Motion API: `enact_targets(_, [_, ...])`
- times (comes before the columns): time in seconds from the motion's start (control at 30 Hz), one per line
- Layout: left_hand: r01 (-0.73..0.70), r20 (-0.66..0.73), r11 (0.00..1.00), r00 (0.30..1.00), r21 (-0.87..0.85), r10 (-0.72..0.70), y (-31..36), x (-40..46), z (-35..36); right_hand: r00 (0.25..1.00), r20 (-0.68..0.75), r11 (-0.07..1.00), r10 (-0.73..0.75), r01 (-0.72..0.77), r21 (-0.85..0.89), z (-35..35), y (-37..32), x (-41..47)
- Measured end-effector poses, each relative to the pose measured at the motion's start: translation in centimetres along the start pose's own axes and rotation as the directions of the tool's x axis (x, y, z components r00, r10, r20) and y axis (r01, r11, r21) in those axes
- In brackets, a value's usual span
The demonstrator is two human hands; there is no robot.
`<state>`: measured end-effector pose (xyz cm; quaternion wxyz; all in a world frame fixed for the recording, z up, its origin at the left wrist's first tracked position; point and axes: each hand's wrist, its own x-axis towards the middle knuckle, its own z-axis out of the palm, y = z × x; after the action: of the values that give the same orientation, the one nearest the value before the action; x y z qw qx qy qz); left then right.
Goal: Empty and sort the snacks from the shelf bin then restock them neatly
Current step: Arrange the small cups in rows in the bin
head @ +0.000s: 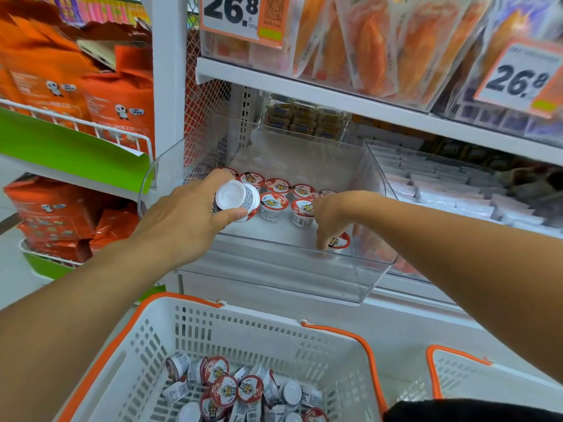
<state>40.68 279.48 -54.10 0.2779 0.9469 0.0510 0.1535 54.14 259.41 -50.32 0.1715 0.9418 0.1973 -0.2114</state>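
Cups (274, 205) stood lid-up in two short rows at the back-left of the clear bin (370, 269) on the shelf (335, 95), red-and-white lids showing. Far left, orange bags (118, 105) leaned in a wire rack (91, 126) with green trim. Then the left hand (182, 220) was over the bin's left edge, its fingers (234, 214) curled round a tipped cup (236, 199), white base facing the camera, thumb across the lower rim; it looked like more than one cup in that grip, but I could not tell how many. On to the middle: seven or so cups stood close together, some touching. To their right, the right hand (329, 217) reached down into the bin near its front wall, fingertips pointing down and pinching a single cup (338, 241) that sat apart from the rows, close to the front-right corner. Beside the bin on the right lay a second clear bin of pale flat packets (441, 184). Above, orange packets (371, 41) hung over the shelf, with price tags (231, 13) reading 26.8. Down front, a white basket (274, 336) with orange handles held a loose heap of more cups (237, 391), lying every way, some on their sides. A second basket (457, 379) peeked in at lower right.
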Motion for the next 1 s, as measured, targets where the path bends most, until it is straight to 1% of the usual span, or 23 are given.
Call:
enact_targets(0.1, [0.000, 0.002, 1.000, 1.000, -0.007, 0.000, 0.1, 0.0, 0.0, 0.999, 0.036, 0.997, 0.018, -0.020, 0.071, -0.7, 0.7, 0.8])
enact_targets(0.2, [0.004, -0.005, 1.000, 1.000, -0.005, -0.004, 0.1, 0.1, 0.0, 0.995, 0.093, 0.999, 0.034, -0.035, 0.006, -1.2, 1.2, 1.1])
enact_targets(0.27, [0.005, -0.004, 1.000, 1.000, 0.002, -0.005, 0.1, 0.1, 0.1, 0.994, 0.105, 0.999, 0.042, -0.042, -0.006, -1.3, 1.6, 1.6])
enact_targets(0.33, [0.004, -0.004, 1.000, 1.000, 0.005, -0.004, 0.0, 0.1, 0.1, 0.998, 0.028, 0.998, 0.050, -0.049, -0.027, -1.6, 2.0, 2.2])
enact_targets(0.4, [0.000, -0.006, 1.000, 1.000, 0.003, 0.000, -0.1, 0.2, 0.2, 0.990, -0.130, 0.998, 0.052, -0.057, -0.039, -1.9, 2.4, 2.9])
enact_targets(0.43, [-0.001, -0.007, 1.000, 1.000, 0.003, 0.001, -0.1, 0.3, 0.2, 0.979, -0.196, 0.998, 0.062, -0.066, -0.012, -2.1, 2.6, 3.2])
enact_targets(0.47, [0.001, -0.007, 1.000, 1.000, 0.006, 0.000, -0.2, 0.3, 0.2, 0.971, -0.227, 0.997, 0.078, -0.073, 0.030, -2.2, 2.7, 3.4])
enact_targets(0.5, [0.002, -0.006, 1.000, 1.000, 0.010, -0.002, -0.3, 0.4, 0.3, 0.970, -0.224, 0.994, 0.095, -0.080, 0.075, -2.4, 2.9, 3.6])
enact_targets(0.57, [0.000, -0.008, 1.000, 1.000, 0.018, 0.001, -0.3, 0.5, 0.4, 0.982, -0.138, 0.986, 0.126, -0.109, 0.125, -2.5, 3.2, 3.8])
enact_targets(0.63, [-0.003, -0.010, 1.000, 1.000, 0.021, 0.003, -0.4, 0.6, 0.4, 0.987, -0.053, 0.981, 0.149, -0.141, 0.136, -2.3, 3.5, 4.0])
enact_targets(0.67, [-0.003, -0.010, 1.000, 1.000, 0.021, 0.003, -0.4, 0.6, 0.4, 0.987, -0.036, 0.979, 0.156, -0.150, 0.141, -2.2, 3.6, 4.2])
enact_targets(0.8, [-0.001, -0.008, 1.000, 1.000, 0.016, 0.001, -0.4, 0.6, 0.4, 0.988, -0.020, 0.972, 0.156, -0.149, 0.183, -1.6, 3.7, 5.0])
enact_targets(0.9, [-0.001, -0.008, 1.000, 1.000, 0.015, 0.002, -0.3, 0.5, 0.3, 0.991, -0.050, 0.983, 0.121, -0.112, 0.147, -1.6, 3.4, 5.0])
enact_targets(1.0, [0.000, -0.005, 1.000, 1.000, 0.019, 0.000, -0.2, 0.5, 0.3, 0.995, -0.039, 0.990, 0.091, -0.086, 0.110, -1.5, 3.2, 5.2])
